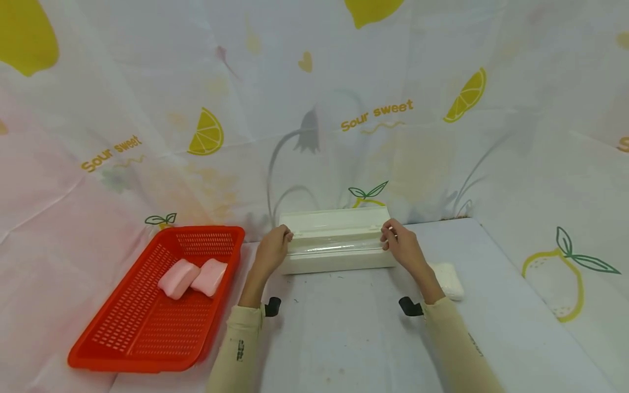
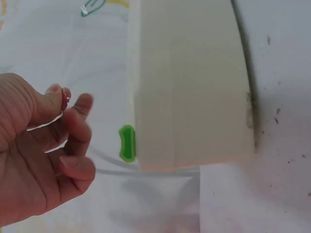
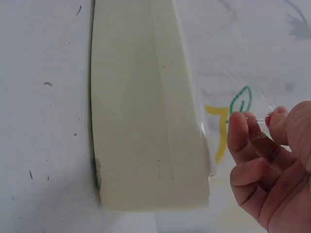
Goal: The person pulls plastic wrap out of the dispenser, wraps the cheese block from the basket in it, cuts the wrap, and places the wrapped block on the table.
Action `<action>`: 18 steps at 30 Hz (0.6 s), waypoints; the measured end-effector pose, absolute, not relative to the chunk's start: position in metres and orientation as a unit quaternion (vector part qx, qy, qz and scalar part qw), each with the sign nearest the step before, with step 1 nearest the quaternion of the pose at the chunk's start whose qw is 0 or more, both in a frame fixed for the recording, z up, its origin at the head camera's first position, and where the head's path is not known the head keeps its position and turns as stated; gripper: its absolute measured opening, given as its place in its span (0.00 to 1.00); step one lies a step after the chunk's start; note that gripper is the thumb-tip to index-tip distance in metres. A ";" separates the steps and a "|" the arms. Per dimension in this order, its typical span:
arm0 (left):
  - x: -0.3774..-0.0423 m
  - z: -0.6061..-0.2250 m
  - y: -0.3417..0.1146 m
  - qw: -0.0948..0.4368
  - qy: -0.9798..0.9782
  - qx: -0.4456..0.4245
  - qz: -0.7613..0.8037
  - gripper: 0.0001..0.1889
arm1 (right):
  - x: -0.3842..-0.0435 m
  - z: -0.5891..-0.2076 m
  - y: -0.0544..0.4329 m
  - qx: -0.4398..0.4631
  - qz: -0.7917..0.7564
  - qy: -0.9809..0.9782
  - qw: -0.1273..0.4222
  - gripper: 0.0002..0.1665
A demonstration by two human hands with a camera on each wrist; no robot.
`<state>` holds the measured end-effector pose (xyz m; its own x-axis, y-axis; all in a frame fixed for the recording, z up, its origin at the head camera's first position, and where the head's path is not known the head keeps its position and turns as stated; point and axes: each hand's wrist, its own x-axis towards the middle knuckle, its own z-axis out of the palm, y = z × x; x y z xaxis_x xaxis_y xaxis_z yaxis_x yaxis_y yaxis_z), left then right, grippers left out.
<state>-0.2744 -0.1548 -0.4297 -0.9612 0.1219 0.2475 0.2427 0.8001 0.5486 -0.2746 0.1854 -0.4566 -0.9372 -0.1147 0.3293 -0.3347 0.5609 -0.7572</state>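
A cream cling film dispenser [image 1: 339,263] lies lengthwise at the back of the table, its lid [image 1: 334,220] raised. Clear cling film [image 1: 339,243] stretches across its top between both hands. My left hand [image 1: 273,248] pinches one corner of the film between thumb and forefinger, beside the dispenser's left end. At the right end, my right hand [image 1: 404,246] pinches the other corner the same way. In the right wrist view the sheer film [image 3: 255,90] runs from the fingertips. A green slider piece [image 2: 127,143] projects from the dispenser's upper edge in the left wrist view.
To the left stands a red perforated basket [image 1: 147,364] holding two pink wrapped blocks [image 1: 179,278]. A white packet [image 1: 448,281] lies by the right forearm. Behind the table hangs a white sheet [image 1: 314,164] printed with lemons.
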 end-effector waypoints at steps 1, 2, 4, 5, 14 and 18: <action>-0.274 -0.428 -0.154 0.094 -0.942 -0.100 -0.306 0.07 | -0.275 -0.455 0.185 0.129 0.458 -0.871 0.123 0.09; -0.272 -0.426 -0.153 0.088 -0.939 -0.102 -0.315 0.06 | -0.275 -0.454 0.185 0.130 0.465 -0.867 0.123 0.08; -0.271 -0.424 -0.152 0.076 -0.931 -0.104 -0.343 0.07 | -0.275 -0.452 0.184 0.130 0.474 -0.862 0.125 0.07; -0.271 -0.424 -0.151 0.075 -0.925 -0.103 -0.359 0.07 | -0.274 -0.450 0.185 0.132 0.477 -0.860 0.128 0.06; -0.270 -0.411 -0.151 0.149 -0.901 -0.134 -0.385 0.06 | -0.268 -0.433 0.187 0.145 0.491 -0.846 0.149 0.06; -0.264 -0.398 -0.149 0.167 -0.898 -0.153 -0.376 0.05 | -0.264 -0.422 0.188 0.145 0.496 -0.840 0.162 0.07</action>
<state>-0.2638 -0.1486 -0.3983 -0.8974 0.1487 0.4153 0.4004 0.6699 0.6253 -0.2643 0.1881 -0.4225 -0.9051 -0.0826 0.4171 -0.4051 0.4652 -0.7871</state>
